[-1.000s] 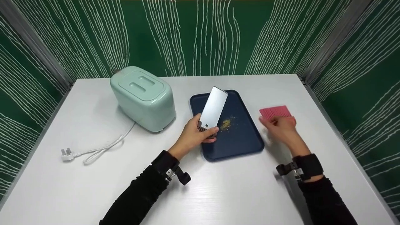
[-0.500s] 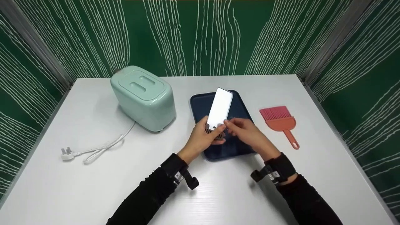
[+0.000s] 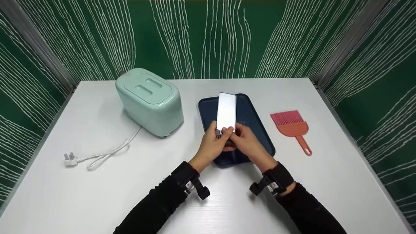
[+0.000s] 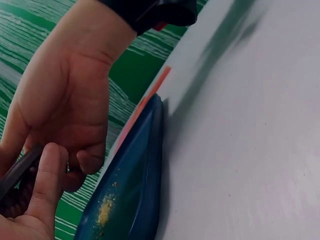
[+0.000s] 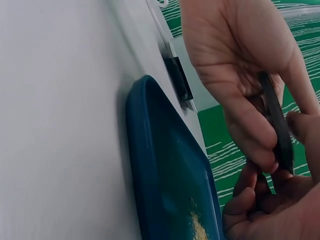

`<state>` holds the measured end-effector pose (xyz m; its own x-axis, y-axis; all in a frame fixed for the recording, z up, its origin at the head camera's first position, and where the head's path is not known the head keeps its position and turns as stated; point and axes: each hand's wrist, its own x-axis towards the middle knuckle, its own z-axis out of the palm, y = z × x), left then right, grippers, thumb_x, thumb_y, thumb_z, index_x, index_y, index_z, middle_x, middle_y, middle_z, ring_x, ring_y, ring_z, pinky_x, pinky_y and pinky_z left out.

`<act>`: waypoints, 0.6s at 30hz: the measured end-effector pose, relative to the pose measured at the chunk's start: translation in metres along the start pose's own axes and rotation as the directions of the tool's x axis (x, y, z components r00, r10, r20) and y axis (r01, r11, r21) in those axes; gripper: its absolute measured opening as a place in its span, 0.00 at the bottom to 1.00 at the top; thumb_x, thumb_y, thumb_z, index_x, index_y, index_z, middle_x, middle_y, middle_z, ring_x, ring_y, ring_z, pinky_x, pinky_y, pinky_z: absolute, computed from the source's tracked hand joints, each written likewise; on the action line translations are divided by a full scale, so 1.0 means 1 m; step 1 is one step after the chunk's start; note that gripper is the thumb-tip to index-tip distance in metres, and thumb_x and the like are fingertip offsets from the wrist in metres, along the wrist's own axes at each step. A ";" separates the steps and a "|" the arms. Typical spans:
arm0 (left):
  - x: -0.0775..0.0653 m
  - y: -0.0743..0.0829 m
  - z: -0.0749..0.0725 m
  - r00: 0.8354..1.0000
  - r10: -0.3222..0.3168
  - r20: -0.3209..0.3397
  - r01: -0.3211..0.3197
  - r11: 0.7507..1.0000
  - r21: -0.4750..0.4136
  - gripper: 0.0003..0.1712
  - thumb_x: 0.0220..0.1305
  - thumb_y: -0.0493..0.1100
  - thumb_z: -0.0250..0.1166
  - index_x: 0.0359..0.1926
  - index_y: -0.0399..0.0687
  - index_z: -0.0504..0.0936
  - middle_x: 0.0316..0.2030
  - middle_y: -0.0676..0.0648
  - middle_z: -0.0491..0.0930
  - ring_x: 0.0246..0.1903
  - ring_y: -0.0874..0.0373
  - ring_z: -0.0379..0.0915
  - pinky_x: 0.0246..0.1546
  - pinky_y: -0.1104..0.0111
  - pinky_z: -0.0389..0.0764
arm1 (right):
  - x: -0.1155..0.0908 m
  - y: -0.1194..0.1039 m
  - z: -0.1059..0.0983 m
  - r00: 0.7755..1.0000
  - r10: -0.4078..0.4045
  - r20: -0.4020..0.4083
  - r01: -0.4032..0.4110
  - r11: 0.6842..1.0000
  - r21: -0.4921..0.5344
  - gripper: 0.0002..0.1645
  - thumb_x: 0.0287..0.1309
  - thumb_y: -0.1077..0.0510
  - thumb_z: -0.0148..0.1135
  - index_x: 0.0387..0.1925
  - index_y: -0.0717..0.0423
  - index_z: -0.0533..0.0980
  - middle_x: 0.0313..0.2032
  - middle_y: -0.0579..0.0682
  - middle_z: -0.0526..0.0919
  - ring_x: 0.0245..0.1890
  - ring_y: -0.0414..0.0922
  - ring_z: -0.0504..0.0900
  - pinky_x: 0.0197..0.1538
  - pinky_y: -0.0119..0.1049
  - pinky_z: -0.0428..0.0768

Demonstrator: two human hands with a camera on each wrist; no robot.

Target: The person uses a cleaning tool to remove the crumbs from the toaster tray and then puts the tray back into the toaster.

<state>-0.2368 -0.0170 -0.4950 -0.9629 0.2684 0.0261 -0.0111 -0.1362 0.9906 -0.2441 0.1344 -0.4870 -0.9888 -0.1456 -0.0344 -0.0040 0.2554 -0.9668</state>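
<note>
A slim, shiny rectangular crumb tray (image 3: 226, 109) with a slotted dark end is held over the navy serving tray (image 3: 260, 130). My left hand (image 3: 213, 143) grips its near end, thumb on top. My right hand (image 3: 248, 143) pinches the same end from the right, and the two thumbs meet there. Seen edge-on in the right wrist view, the crumb tray (image 5: 277, 120) is a thin dark strip between the fingers. Yellow crumbs (image 4: 105, 210) lie on the serving tray below; in the head view the hands and crumb tray mostly hide them.
At the left stands a mint-green toaster (image 3: 151, 104), its white cord and plug (image 3: 70, 159) lying on the white table (image 3: 97, 195). A small orange brush with pink bristles (image 3: 292, 126) lies to the right. Green patterned walls (image 3: 195, 39) enclose the back and sides.
My right hand has come from beside the brush over to the crumb tray and now pinches its near end. The crumb tray has turned from slanting right to nearly straight ahead.
</note>
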 end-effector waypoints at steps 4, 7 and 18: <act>-0.001 0.001 -0.001 1.000 0.002 0.014 -0.003 0.999 0.047 0.19 0.82 0.51 0.60 0.57 0.40 0.67 0.49 0.38 0.83 0.36 0.47 0.91 0.35 0.58 0.93 | -0.001 -0.002 0.005 1.000 0.013 -0.017 -0.012 1.000 0.028 0.21 0.78 0.54 0.61 0.57 0.69 0.79 0.41 0.48 0.85 0.38 0.36 0.80 0.39 0.28 0.80; -0.002 0.002 -0.002 0.999 -0.015 0.034 0.013 0.997 0.072 0.20 0.83 0.53 0.58 0.57 0.42 0.67 0.48 0.37 0.83 0.35 0.46 0.92 0.34 0.58 0.93 | 0.000 -0.002 0.006 1.000 0.020 -0.010 -0.019 0.998 0.055 0.20 0.80 0.55 0.58 0.58 0.69 0.77 0.39 0.46 0.84 0.37 0.37 0.79 0.39 0.29 0.78; -0.005 0.006 -0.014 0.992 -0.092 0.082 0.070 0.970 0.234 0.22 0.84 0.61 0.53 0.56 0.48 0.66 0.35 0.36 0.88 0.26 0.53 0.89 0.32 0.57 0.93 | 0.002 -0.002 -0.003 0.996 0.080 0.039 -0.082 0.994 0.071 0.23 0.83 0.54 0.52 0.67 0.65 0.72 0.44 0.46 0.83 0.41 0.38 0.80 0.48 0.30 0.78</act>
<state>-0.2358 -0.0322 -0.4912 -0.9325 0.3571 -0.0538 -0.0151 0.1101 0.9938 -0.2469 0.1361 -0.4848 -0.9793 -0.1622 -0.1213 0.0881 0.1980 -0.9762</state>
